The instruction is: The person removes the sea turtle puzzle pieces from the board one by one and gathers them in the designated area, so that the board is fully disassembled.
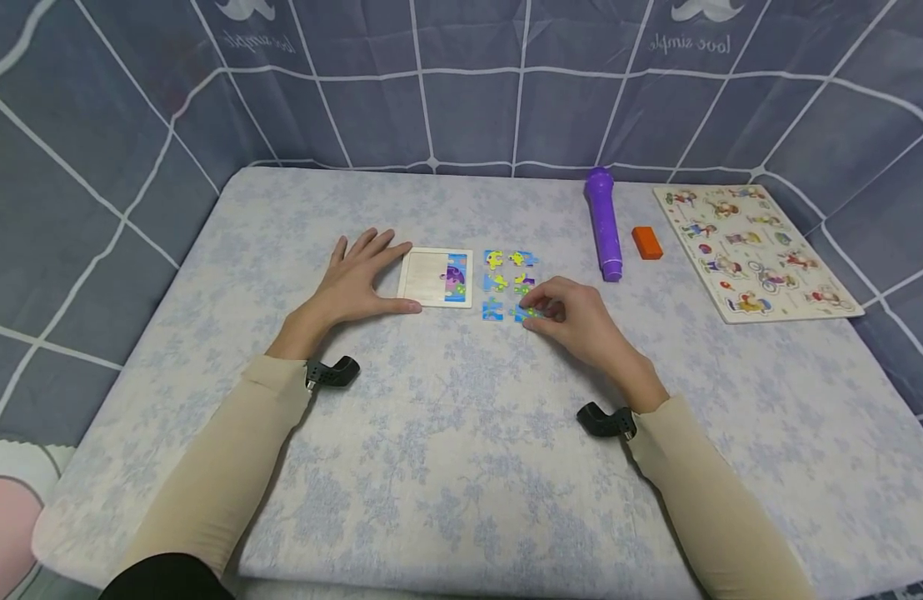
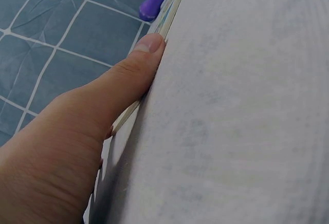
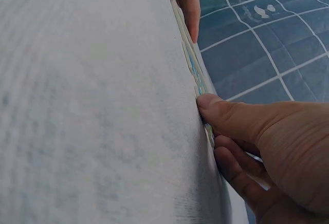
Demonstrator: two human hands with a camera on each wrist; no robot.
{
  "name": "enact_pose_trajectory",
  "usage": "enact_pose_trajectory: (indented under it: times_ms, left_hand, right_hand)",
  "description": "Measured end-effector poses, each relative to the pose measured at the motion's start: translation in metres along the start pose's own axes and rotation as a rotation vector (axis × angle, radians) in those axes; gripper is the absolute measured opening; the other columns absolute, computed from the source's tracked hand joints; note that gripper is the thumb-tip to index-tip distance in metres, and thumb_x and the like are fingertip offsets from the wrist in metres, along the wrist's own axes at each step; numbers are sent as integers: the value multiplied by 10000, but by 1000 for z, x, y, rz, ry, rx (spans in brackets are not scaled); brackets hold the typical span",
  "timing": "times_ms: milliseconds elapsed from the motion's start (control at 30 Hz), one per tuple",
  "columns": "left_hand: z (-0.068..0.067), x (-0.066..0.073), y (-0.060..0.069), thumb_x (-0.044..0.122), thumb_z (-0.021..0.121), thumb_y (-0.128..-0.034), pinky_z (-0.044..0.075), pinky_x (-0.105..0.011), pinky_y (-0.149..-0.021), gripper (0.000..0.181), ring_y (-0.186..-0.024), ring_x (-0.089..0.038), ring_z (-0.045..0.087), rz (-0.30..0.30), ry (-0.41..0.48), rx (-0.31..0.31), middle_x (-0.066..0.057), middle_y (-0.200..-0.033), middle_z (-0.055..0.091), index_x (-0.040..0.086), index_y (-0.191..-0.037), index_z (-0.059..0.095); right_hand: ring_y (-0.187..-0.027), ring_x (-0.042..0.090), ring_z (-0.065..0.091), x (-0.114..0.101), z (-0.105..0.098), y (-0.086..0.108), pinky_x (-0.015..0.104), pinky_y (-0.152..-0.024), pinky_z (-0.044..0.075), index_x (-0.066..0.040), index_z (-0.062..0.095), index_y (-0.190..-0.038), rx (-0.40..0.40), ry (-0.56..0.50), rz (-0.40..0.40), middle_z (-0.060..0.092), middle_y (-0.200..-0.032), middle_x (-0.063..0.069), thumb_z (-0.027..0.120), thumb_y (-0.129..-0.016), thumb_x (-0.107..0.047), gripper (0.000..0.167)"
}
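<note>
While right fingers [image 1: 546, 289] pinch a puzzle piece [image 1: 521, 315], left fingers [image 1: 392, 253] spread against the tray [image 1: 426, 277], purple microphone [image 1: 604, 225] beyond.

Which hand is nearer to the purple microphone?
Right. The right hand is in front of the microphone, slightly left; the left hand is farther left, at the puzzle tray.

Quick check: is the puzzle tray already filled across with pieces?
No, pieces fill only the right part of the tray, while the part nearest the left hand is bare wood.
</note>
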State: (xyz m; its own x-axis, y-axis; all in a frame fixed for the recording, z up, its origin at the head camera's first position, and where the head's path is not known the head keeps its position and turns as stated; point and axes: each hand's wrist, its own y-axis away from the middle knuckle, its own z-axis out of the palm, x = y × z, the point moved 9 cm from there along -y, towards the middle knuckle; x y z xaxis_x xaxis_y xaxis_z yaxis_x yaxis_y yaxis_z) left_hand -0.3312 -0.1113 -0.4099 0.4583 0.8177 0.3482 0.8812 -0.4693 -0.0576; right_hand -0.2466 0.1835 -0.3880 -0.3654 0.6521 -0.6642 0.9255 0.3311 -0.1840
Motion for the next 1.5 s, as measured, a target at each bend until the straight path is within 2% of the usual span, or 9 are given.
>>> enact_pose_trajectory:
  times_ms: [200, 533, 700, 800, 1000, 1233, 1500]
  left_hand:
    - [-1, 2, 0, 671, 827, -783, -73, -626, -1305, 1092, -1655, -338, 49, 1, 1, -4, -92, -1772, 183, 263, -1673, 341]
    - [-2, 3, 1, 657, 826, -788, -70, -635, -1302, 1088, -1653, -349, 52, 2, 4, -8, -109, -1770, 185, 244, -1672, 345]
    - [-4, 2, 1, 664, 824, -785, -68, -640, -1301, 1089, -1652, -351, 59, 3, 7, -2, -111, -1769, 190, 243, -1670, 350]
    - [-3, 1, 1, 669, 822, -786, -68, -642, -1300, 1090, -1652, -352, 59, 4, 9, -3, -112, -1768, 190, 243, -1670, 350]
    - [-2, 2, 1, 668, 824, -786, -71, -636, -1301, 1090, -1652, -352, 58, 6, 13, -6, -107, -1769, 189, 249, -1672, 345]
    - [-2, 0, 1, 685, 820, -783, -72, -633, -1303, 1103, -1652, -356, 57, 0, 11, -3, -111, -1770, 183, 245, -1673, 341]
    - [-1, 2, 1, 688, 813, -790, -73, -638, -1300, 1088, -1654, -345, 44, -6, 13, -7, -99, -1772, 179, 266, -1674, 338]
  right_hand:
    - [-973, 216, 683, 0, 1, 0, 372, -874, 605, -69, 767, -1134, 0, -4, -20, 731, -1116, 60, 836, -911, -75, 234]
    - [-973, 243, 691, -3, 0, 0, 403, -882, 610, -45, 770, -1130, 8, -23, -34, 732, -1106, 90, 849, -892, -64, 252]
    - [-961, 242, 704, -6, -5, -2, 403, -877, 613, -45, 773, -1121, 52, 8, -52, 738, -1079, 90, 879, -872, -102, 276]
    - [-958, 253, 708, -6, -8, -2, 416, -879, 607, -45, 775, -1124, 79, 26, -49, 744, -1070, 94, 896, -859, -126, 302]
    - [-980, 283, 702, -8, -10, -7, 443, -897, 604, -26, 775, -1139, 82, 30, -21, 751, -1106, 122, 866, -884, -91, 278]
    - [-1003, 290, 705, -36, -6, -39, 437, -908, 617, 7, 763, -1126, 56, 25, -57, 753, -1118, 145, 780, -952, -55, 185]
    - [-1067, 261, 683, -54, 30, -83, 367, -943, 602, -15, 737, -1218, -24, -1, -66, 737, -1201, 125, 708, -1004, -39, 218]
